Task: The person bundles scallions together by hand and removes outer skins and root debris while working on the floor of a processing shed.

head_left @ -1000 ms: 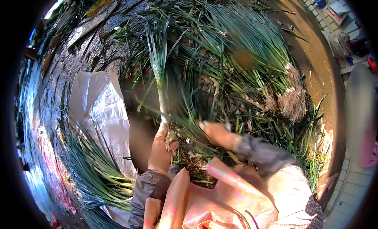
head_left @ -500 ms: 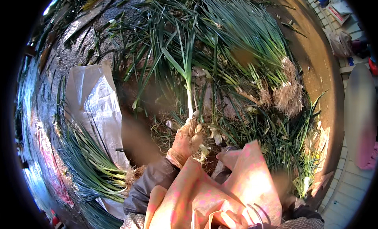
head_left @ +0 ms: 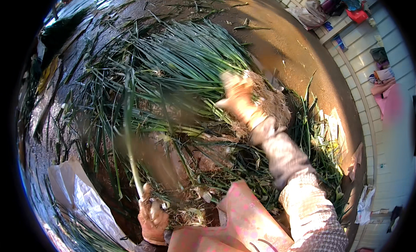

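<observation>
My left hand, low in the view, is closed round the white lower end of a single green onion, whose stalk and leaves point away from me. My right hand reaches out over the pale root end of a large bundle of green onions. It is blurred, but the thumb stands apart from the fingers, and I make out nothing held in it. The bundle's tangled brown roots lie just right of that hand, and its green leaves stretch to the left.
Loose leaves and peeled scraps cover the ground before me. At lower left lies a whitish plastic sheet beside more green onions. An orange, pink-spotted apron covers my lap. Bags hang along a white tiled wall at right.
My view has turned to the right. My right arm has come into sight, stretched out to the bundle's roots. My left hand still grips the single green onion, now lower and further left in view.
</observation>
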`<state>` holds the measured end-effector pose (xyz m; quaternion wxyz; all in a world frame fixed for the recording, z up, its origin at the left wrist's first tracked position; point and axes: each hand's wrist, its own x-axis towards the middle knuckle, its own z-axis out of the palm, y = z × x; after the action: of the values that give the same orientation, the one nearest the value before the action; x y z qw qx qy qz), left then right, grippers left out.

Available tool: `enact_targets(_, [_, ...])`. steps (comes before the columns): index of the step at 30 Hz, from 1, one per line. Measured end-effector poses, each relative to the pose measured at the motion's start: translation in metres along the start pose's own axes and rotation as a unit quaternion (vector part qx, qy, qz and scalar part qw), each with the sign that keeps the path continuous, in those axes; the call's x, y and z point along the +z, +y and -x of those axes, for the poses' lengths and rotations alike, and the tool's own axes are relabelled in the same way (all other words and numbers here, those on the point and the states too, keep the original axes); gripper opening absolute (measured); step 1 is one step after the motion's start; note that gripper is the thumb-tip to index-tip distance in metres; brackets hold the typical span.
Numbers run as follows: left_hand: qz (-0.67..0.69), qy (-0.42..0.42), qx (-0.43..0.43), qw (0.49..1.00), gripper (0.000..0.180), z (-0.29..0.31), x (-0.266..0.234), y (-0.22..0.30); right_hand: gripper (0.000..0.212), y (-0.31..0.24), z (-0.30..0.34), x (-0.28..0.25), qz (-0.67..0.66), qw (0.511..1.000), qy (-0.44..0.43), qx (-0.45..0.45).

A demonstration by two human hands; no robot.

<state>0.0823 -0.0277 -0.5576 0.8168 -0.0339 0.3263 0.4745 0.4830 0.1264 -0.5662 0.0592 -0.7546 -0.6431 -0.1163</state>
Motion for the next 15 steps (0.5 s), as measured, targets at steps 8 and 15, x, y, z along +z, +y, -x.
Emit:
enact_targets(8, [-0.043, 0.005, -0.041, 0.998, 0.034, -0.037, -0.018, -0.026, 0.077, 0.043, 0.033, 0.033, -0.215, 0.932, -0.238, 0.171])
enact_targets(15, [-0.144, -0.030, -0.045, 0.988, 0.025, -0.041, -0.033, -0.045, 0.074, -0.055, 0.214, 0.074, -0.163, 0.982, 0.031, -0.091])
